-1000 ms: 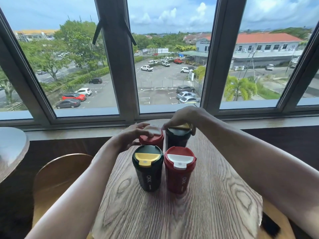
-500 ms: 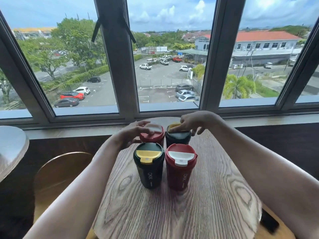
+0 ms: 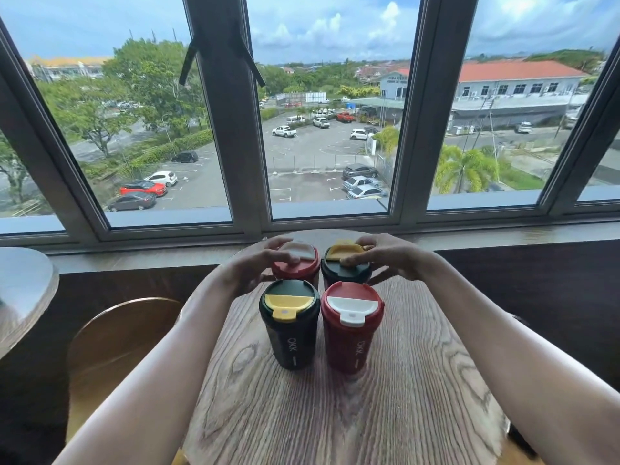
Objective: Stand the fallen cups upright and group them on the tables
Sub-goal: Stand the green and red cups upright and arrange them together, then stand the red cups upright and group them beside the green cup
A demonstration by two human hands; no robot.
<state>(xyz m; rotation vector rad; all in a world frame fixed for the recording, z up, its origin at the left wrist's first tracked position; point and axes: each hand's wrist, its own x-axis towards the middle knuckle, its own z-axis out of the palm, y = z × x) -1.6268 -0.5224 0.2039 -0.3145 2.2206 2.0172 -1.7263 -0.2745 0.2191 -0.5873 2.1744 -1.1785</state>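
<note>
Several lidded cups stand upright in a tight square on the round wooden table (image 3: 385, 414). In front are a black cup with a yellow lid flap (image 3: 290, 325) and a red cup with a white flap (image 3: 351, 327). Behind them stand a red cup (image 3: 302, 267) and a black cup with a yellow flap (image 3: 342, 268). My left hand (image 3: 250, 268) curls around the back red cup's lid from the left. My right hand (image 3: 391, 256) rests its fingers on the back black cup's lid from the right. Both back cups' bodies are mostly hidden.
A wooden chair back (image 3: 117, 344) stands to the left of the table. Another round table's edge (image 3: 23, 290) shows at far left. The window sill (image 3: 503, 233) and glass run right behind the cups. A dark object (image 3: 521, 437) lies below the table's right edge.
My right hand has slid from on top of the back black cup's lid to its right side, baring the yellow flap. My left hand stays on the back red cup.
</note>
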